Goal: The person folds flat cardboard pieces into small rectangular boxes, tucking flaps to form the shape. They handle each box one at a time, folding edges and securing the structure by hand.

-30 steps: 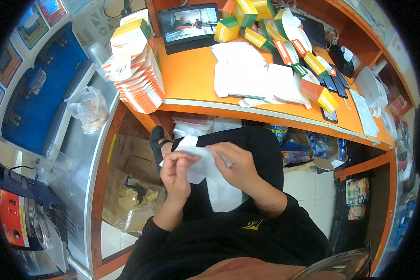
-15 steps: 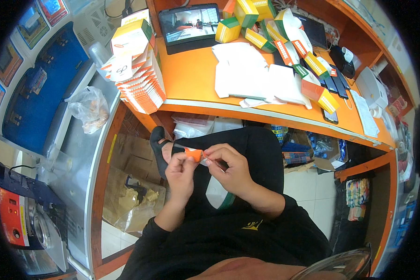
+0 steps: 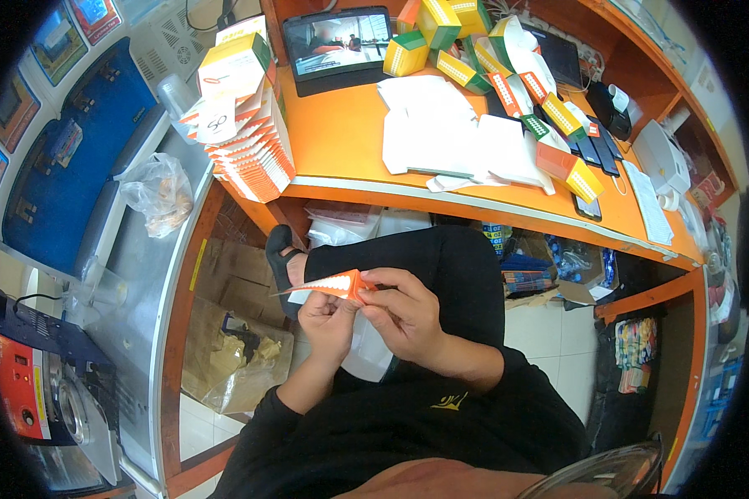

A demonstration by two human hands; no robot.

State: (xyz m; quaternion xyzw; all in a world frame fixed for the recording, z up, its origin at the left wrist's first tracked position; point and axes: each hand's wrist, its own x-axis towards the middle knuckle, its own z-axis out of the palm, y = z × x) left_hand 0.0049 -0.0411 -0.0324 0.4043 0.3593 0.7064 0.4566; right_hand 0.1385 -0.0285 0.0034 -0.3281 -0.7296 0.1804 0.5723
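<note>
Pinching an orange carton [image 3: 339, 285] between them, the left hand [image 3: 328, 329] and right hand [image 3: 411, 318] curl inward, close together.

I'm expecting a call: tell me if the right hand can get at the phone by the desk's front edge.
Probably not yet: the right hand holds an orange-and-white card, and a yellow box hides part of the phone.

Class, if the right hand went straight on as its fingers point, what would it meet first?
The orange-and-white folded cardboard carton it touches, then perhaps the left hand; depth is unclear.
</note>
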